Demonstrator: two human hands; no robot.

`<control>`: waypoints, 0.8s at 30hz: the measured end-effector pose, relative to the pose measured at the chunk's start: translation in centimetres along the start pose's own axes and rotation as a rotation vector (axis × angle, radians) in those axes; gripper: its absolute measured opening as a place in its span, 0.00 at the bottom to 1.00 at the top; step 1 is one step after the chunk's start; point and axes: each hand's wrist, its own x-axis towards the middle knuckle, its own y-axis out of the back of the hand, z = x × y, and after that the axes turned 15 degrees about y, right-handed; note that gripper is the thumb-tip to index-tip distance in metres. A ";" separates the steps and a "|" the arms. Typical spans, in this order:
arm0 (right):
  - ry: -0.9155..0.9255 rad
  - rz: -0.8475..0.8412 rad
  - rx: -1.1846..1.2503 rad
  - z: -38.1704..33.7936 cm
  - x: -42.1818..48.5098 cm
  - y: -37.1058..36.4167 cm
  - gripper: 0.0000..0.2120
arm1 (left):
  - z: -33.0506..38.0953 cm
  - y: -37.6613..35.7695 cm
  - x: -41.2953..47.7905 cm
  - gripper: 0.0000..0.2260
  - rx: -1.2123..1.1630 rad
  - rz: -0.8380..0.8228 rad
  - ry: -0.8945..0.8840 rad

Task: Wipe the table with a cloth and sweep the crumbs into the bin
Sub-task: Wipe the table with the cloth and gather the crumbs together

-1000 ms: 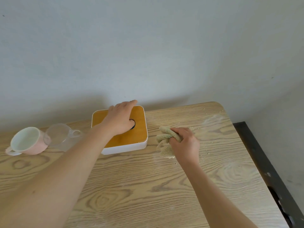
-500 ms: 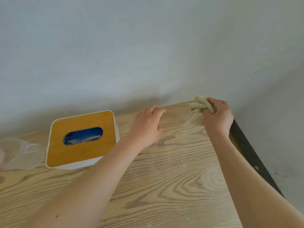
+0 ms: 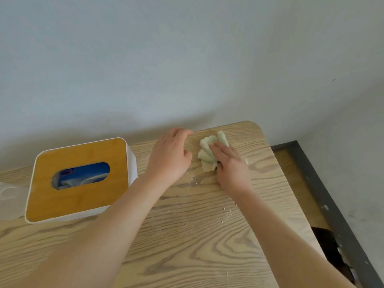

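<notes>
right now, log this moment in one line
right hand: pressing cloth on table | left hand: beside cloth, holds nothing | crumbs: between wrists | tissue box: left

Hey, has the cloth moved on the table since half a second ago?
Yes. The cloth, pressed under the right hand, has come leftward, away from the far right corner of the table and nearer the tissue box.

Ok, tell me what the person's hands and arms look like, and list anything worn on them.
Two bare hands, the left hand and the right hand, with nothing worn: no gloves, rings, watch or bracelet visible. The left forearm and right forearm are bare too, with no sleeve showing up to the frame's lower edge. No markings stand out.
</notes>
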 end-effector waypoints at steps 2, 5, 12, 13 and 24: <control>0.138 -0.042 0.094 -3.1 -2.7 -1.1 0.24 | 0.1 -0.7 -0.7 0.22 -0.050 0.018 0.032; 0.241 -0.091 0.221 -6.0 -5.2 -0.9 0.22 | -0.3 -1.4 -2.0 0.23 -0.133 0.039 0.069; -0.151 0.218 0.172 -1.9 1.4 2.8 0.25 | -1.3 2.8 -1.4 0.23 -0.149 0.130 -0.027; -0.198 0.181 0.135 -1.3 2.7 2.8 0.25 | -1.7 3.5 -1.0 0.23 -0.120 0.122 -0.009; 0.286 -0.251 0.057 -8.4 4.2 -5.6 0.23 | -3.8 5.5 -0.3 0.21 0.078 0.108 0.046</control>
